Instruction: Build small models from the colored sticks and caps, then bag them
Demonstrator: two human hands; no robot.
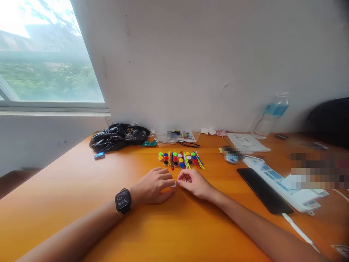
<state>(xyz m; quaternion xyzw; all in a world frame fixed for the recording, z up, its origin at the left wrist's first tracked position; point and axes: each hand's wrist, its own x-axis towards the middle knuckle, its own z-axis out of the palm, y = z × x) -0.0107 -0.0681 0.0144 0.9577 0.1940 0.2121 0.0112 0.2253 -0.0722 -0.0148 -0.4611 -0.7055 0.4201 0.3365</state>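
Observation:
My left hand (156,185), with a dark watch on the wrist, is closed with fingers and thumb around a small white round piece (173,185). My right hand (195,184) is pinched just beside it, thumb and forefinger at the piece's right edge. A bit of something white shows among the right fingers, too small to name. Beyond both hands lie rows of small round pieces (181,160) in green, yellow, red, blue, black and white. Thin coloured plastic sticks (172,162) lie between and beside them.
A black plastic bag (117,137) and a small blue packet (99,155) lie at back left. Clear bags (174,137) sit by the wall. On the right are a phone (263,189), a white power strip (280,182), a paper sheet (247,141) and a bottle (271,118).

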